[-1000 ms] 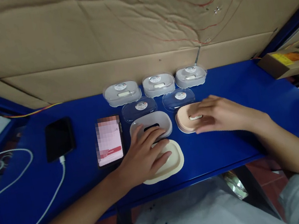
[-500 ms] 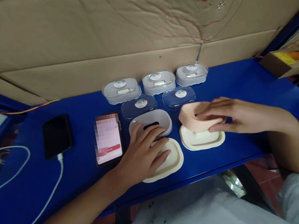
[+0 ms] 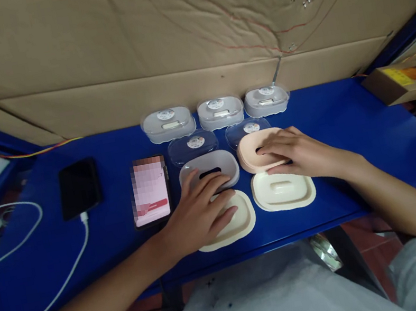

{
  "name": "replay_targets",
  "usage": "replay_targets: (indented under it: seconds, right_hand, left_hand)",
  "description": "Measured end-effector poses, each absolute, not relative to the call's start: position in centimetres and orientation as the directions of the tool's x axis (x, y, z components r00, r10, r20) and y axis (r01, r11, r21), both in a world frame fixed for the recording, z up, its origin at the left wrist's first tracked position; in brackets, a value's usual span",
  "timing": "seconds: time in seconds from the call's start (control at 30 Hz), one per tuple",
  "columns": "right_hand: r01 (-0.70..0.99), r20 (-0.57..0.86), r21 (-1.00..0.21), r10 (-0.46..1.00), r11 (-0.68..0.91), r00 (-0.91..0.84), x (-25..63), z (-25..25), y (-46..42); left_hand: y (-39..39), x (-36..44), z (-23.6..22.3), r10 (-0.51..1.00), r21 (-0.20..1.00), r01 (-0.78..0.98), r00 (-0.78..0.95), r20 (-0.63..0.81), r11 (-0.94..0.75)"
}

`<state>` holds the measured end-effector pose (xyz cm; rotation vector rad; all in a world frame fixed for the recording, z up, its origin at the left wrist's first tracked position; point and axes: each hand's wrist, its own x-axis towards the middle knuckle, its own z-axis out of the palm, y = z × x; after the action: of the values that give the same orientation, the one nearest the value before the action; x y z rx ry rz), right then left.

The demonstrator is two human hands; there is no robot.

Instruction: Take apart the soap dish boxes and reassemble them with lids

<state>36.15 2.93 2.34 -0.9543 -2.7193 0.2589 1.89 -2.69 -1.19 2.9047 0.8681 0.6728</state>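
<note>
My right hand (image 3: 297, 153) grips the near right edge of a peach oval box cover (image 3: 248, 155) with a dark slot in its top. That cover is just behind a cream oval base (image 3: 284, 196) with a raised bar in its middle. My left hand (image 3: 201, 210) lies with spread, outstretched fingers across a grey oval box cover (image 3: 228, 160), which also has a dark slot. The palm and thumb of that hand hide part of a second cream base (image 3: 246, 221). Behind the covers lie two clear lids (image 3: 178, 154) with round stickers.
Several clear-lidded boxes (image 3: 221, 120) stand in a row along the cardboard wall (image 3: 122, 103). On the left are a lit phone (image 3: 156, 191) and a dark phone (image 3: 79, 189) with a white cable (image 3: 78, 264). A cardboard box (image 3: 389, 86) sits far right on the blue table (image 3: 369, 132).
My right hand has moved the peach cover back and left, levelling it and baring more of the cream base in front. My left hand has stayed in place.
</note>
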Motion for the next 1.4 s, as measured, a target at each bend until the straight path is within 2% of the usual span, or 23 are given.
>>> replay_targets:
  seconds: [0.2,0.47,0.67,0.87,1.13,1.3,1.4]
  right_hand:
    - [0.531,0.102,-0.316,0.584,0.786,-0.805,36.2,3.5,2.0]
    - [0.473,0.217,-0.318,0.549,0.822,-0.807,35.1,3.2,1.7]
    - [0.438,0.315,-0.249,0.500,0.864,-0.807,35.1,2.8,1.5]
    - [0.467,0.285,-0.184,0.502,0.865,-0.817,34.6,2.5,1.2]
    - [0.455,0.339,-0.122,0.468,0.882,-0.816,34.2,2.4,0.7]
    - [0.418,0.229,-0.010,0.409,0.908,-0.883,33.5,3.0,-0.6]
    - [0.401,0.177,0.003,0.394,0.916,-0.902,33.1,3.1,-1.5]
  left_hand:
    - [-2.7,1.9,-1.3,0.539,0.169,0.517,0.745,0.394,-0.839]
    - [-2.9,2.0,-1.1,0.547,0.195,0.514,0.744,0.385,-0.836]
    - [-2.9,1.9,-1.1,0.537,0.202,0.499,0.752,0.383,-0.843]
    - [-2.9,2.0,-1.1,0.536,0.189,0.504,0.756,0.376,-0.843]
    - [-2.9,1.9,-1.2,0.548,0.211,0.507,0.751,0.368,-0.836]
    - [-2.9,2.0,-1.2,0.542,0.205,0.503,0.753,0.373,-0.840]
    - [-2.9,2.0,-1.2,0.536,0.192,0.503,0.757,0.373,-0.843]
